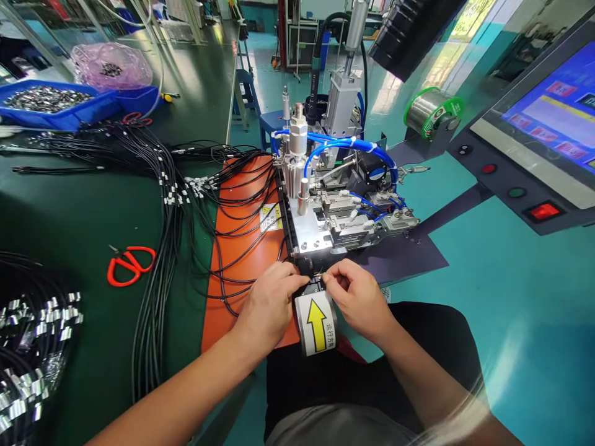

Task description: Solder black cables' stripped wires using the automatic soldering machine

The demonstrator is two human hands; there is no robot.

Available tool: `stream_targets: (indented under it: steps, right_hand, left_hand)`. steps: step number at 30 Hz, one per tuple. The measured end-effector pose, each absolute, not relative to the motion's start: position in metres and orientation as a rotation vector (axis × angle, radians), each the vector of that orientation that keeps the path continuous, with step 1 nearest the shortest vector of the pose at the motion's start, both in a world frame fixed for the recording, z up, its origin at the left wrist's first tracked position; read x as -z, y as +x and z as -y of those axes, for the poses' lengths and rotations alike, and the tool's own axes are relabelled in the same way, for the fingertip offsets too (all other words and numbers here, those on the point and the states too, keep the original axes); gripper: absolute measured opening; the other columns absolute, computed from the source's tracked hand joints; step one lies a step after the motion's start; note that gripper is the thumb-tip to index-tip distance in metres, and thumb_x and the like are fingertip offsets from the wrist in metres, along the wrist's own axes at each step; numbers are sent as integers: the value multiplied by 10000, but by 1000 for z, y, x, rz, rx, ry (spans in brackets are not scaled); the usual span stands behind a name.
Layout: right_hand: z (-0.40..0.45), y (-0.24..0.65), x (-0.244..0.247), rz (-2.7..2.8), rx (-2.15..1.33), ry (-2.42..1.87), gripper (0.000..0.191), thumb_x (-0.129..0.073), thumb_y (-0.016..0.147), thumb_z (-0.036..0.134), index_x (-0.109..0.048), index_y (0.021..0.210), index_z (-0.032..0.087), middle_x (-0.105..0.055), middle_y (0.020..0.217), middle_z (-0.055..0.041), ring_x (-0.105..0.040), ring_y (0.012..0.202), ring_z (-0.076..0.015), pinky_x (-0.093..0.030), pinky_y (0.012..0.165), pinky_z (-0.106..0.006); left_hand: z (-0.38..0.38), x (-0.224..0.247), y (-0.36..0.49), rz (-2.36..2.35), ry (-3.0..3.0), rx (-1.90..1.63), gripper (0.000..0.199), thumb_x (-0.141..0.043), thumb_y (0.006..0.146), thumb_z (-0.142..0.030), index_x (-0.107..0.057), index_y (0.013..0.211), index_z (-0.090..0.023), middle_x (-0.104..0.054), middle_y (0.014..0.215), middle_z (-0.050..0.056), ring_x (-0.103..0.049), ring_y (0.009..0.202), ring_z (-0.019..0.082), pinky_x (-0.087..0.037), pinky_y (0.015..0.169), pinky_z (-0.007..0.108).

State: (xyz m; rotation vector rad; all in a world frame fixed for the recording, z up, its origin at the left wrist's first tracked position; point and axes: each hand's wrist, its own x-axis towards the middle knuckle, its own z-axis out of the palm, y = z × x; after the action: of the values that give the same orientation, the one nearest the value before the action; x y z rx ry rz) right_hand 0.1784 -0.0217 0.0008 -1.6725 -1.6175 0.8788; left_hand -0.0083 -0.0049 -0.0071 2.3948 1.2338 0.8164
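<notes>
At the front of the metal machine, both hands meet over a small dark fixture. My left hand comes from the left, thumb and fingers closed at the fixture's left side; what it pinches is too small to make out. My right hand is pinched at the right side of the fixture, on something tiny that I cannot make out. Just below the fingertips is a round part with a yellow arrow label. Black cables run over the orange board beside my left hand.
Red scissors and a long cable bundle lie on the green table. A blue tray of small metal parts stands at the back left. On the right are a solder spool and a control panel.
</notes>
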Motion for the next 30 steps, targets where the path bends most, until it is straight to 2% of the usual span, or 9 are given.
stream_targets:
  steps: [13,20,24,27,30]
  right_hand:
    - [18,188,-1,1742,-941,-1602,192,-474,948,226,-596,801,204,-582,826,10,-560,785,-147,-408,707,-273]
    - [17,186,5,1761,-881,-1600,179,-482,934,199,-575,781,205,-562,802,11,-542,759,-149,-398,680,-274]
    - [16,189,6,1743,-903,-1646,181,-500,936,250,-593,785,212,-571,780,11,-545,727,-154,-404,660,-283]
    - [17,192,6,1705,-904,-1680,161,-524,932,310,-642,863,224,-594,814,2,-563,725,-161,-425,671,-293]
    - [16,191,7,1674,-865,-1640,167,-519,936,296,-670,971,234,-624,925,-19,-601,816,-172,-450,744,-299]
  left_hand:
    - [5,7,-8,-1225,2388,-819,270,-512,855,-14,-732,933,-150,-653,868,53,-571,812,171,-503,687,274]
    - [6,6,-8,-1217,2383,-816,275,-512,858,-6,-729,944,-151,-651,883,52,-574,822,171,-506,697,273]
    - [5,7,-8,-1216,2394,-835,271,-510,863,-6,-730,939,-146,-651,876,54,-572,814,172,-505,687,272]
    - [5,9,-8,-1223,2395,-828,268,-518,865,-8,-730,948,-150,-655,878,55,-573,814,173,-505,688,273]
    - [5,10,-8,-1225,2401,-835,264,-530,857,-8,-731,944,-155,-662,898,59,-583,828,175,-512,702,277]
